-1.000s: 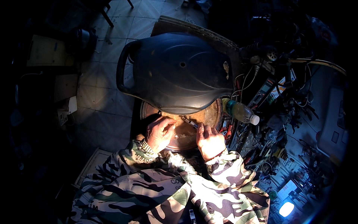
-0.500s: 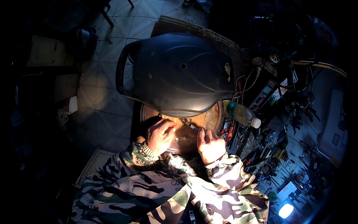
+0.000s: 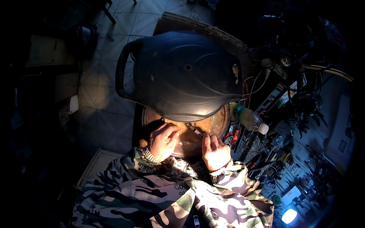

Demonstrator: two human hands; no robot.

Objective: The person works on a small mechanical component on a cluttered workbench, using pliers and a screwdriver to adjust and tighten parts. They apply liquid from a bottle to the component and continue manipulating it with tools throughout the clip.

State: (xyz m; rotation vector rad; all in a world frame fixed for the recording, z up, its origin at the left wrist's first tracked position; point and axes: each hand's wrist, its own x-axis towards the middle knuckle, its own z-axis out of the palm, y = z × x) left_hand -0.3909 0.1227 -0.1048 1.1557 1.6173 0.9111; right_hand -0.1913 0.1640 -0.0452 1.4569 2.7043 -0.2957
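Note:
A large dark plastic shell (image 3: 182,72) with a loop handle on its left side and a small hole in its middle sits over a round, worn brown tray (image 3: 224,123). At its near edge, my left hand (image 3: 163,141) is closed, fingers curled and thumb against fingertips; whatever they pinch is hidden. My right hand (image 3: 216,151) pinches a slim tool with a silver shaft (image 3: 195,131) between thumb and fingers. The tool slants up and left toward the shell's near edge. Its exact kind is too small to tell.
A clear bottle (image 3: 249,119) with a white cap lies right of the tray. Beyond it are red-handled tools (image 3: 235,136), cables and heaped tools. A bright lamp (image 3: 289,216) glows at lower right. Tiled floor (image 3: 106,91) and a pale box (image 3: 99,161) are on the left.
The view has shifted slightly. My right hand sits a touch lower, with more of the slim tool's shaft showing. My left hand stays nearly in place at the shell's near edge.

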